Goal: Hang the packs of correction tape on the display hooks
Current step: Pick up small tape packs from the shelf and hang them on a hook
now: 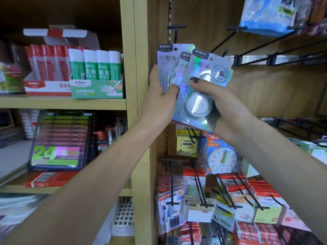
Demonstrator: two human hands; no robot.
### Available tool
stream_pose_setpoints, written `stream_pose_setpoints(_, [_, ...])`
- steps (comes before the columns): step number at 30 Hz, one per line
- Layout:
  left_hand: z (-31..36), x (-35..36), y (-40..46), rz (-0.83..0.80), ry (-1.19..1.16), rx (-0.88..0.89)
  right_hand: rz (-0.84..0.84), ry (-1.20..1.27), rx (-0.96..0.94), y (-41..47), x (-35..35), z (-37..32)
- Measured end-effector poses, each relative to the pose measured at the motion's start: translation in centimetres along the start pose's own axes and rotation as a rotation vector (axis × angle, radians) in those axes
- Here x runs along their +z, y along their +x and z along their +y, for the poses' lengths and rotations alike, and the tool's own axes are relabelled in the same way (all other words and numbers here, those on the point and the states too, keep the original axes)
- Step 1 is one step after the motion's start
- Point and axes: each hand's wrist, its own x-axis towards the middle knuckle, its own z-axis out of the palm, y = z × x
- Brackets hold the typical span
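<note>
Raised before a wooden display panel, between the shelf unit and the bare black hooks. Left hand: grip closed on the rear packs of correction tape, thumb pressed across the front, fingers hidden behind. Right hand: grip closed on the front pack, dark-nailed thumb on the clear blister, fingers wrapped behind. All packs upright on the long axis, punched holes at the top; the rear ones near vertical, the front one tilted, top leaning right and overlapping them. Holographic card, headed "M&G" with "小熨斗" beneath, "CORRECTION" running down the side; smaller print too blurred to read. One empty hook just above the packs. On the left shelf, boxes of glue in red and green marked "M&G". Below the hands, a yellow pack reading "超能贴" and a toy clock pack.
</note>
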Motion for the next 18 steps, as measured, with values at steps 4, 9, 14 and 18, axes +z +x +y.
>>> stream_pose_setpoints(4, [-0.3, 0.0, -0.2, -0.002, 0.041, 0.003, -0.080, 0.044, 0.080, 0.3, 0.6, -0.3])
stream_pose_setpoints(9, [-0.3, 0.2, -0.3, -0.020, 0.025, 0.021, 0.065, -0.113, 0.028, 1.3, 0.3, 0.5])
stream_pose_setpoints(14, [-0.6, 0.2, 0.0, -0.018, 0.029, -0.020, 0.061, -0.063, 0.062, 2.3, 0.8, 0.1])
stream_pose_setpoints(18, [0.0, 0.5, 0.5, -0.007, 0.099, -0.071, 0.097, -0.091, 0.043, 3.0, 0.5, 0.1])
